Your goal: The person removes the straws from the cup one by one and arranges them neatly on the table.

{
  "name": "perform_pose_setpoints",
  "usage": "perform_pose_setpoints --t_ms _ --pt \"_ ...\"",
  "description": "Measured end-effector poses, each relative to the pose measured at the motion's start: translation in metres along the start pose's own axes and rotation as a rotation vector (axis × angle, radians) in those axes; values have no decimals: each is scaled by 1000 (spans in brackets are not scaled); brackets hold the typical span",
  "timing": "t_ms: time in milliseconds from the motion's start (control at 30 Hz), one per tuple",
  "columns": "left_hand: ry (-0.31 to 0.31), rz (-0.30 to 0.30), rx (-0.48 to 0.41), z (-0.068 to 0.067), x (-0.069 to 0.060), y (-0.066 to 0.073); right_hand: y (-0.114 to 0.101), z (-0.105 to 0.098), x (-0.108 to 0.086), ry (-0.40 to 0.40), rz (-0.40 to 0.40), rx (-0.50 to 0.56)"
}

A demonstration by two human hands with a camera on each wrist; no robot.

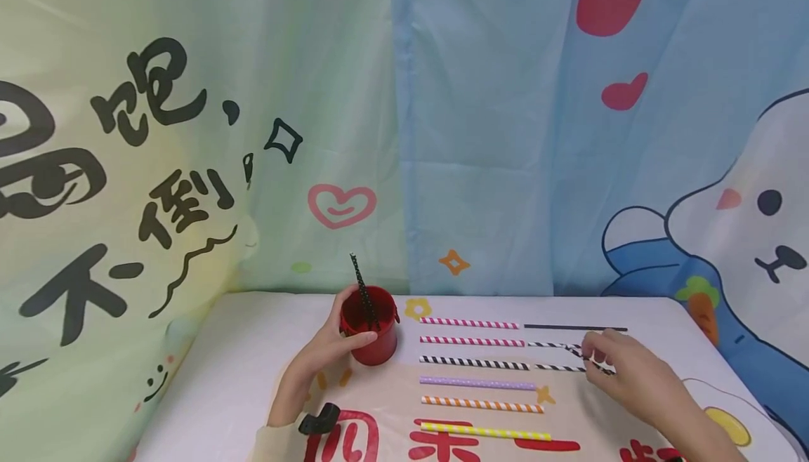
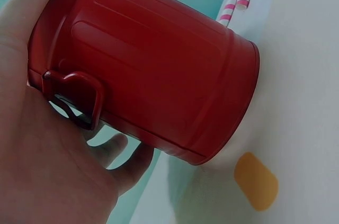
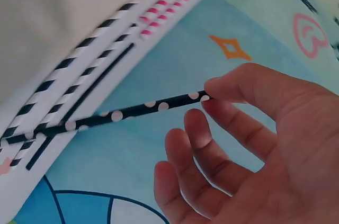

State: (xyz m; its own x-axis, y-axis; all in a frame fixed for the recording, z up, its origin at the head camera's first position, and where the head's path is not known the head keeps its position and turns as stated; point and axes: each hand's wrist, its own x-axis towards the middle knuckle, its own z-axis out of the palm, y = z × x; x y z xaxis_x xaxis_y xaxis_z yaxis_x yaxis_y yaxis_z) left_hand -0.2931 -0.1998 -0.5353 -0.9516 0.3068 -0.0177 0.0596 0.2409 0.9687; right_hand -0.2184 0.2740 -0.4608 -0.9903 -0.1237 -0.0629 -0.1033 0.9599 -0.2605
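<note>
My left hand (image 1: 316,360) grips a small red metal bucket (image 1: 384,350), its thumb across the near side and its fingers around the left. One black paper straw with white dots (image 1: 359,278) stands leaning inside the bucket. In the left wrist view the bucket's ribbed side (image 2: 153,70) and a wire handle (image 2: 97,97) show. Over the right end of the straw rows, my right hand (image 1: 626,372) pinches another black straw with white dots (image 3: 132,112) by one end, between thumb and index finger. Its other fingers are loosely bent, touching nothing.
Straws lie in two columns on the table (image 1: 202,378). At left are pink-striped straws (image 1: 470,341), a black-striped straw (image 1: 474,363), a purple straw (image 1: 477,383), an orange-striped straw (image 1: 482,404) and a yellow straw (image 1: 485,432). At right, a plain black straw (image 1: 550,326) lies beyond two black-striped straws.
</note>
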Motion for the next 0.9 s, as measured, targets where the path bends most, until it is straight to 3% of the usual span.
perform_pose_setpoints --t_ms 233,567,900 --pt "4 7 5 -1 0 -1 -1 28 2 29 -83 -175" --pt "-2 15 -2 0 0 0 7 62 9 -39 -92 -201" --pt "-1 5 -11 -1 0 -1 9 67 14 -80 -88 -222"
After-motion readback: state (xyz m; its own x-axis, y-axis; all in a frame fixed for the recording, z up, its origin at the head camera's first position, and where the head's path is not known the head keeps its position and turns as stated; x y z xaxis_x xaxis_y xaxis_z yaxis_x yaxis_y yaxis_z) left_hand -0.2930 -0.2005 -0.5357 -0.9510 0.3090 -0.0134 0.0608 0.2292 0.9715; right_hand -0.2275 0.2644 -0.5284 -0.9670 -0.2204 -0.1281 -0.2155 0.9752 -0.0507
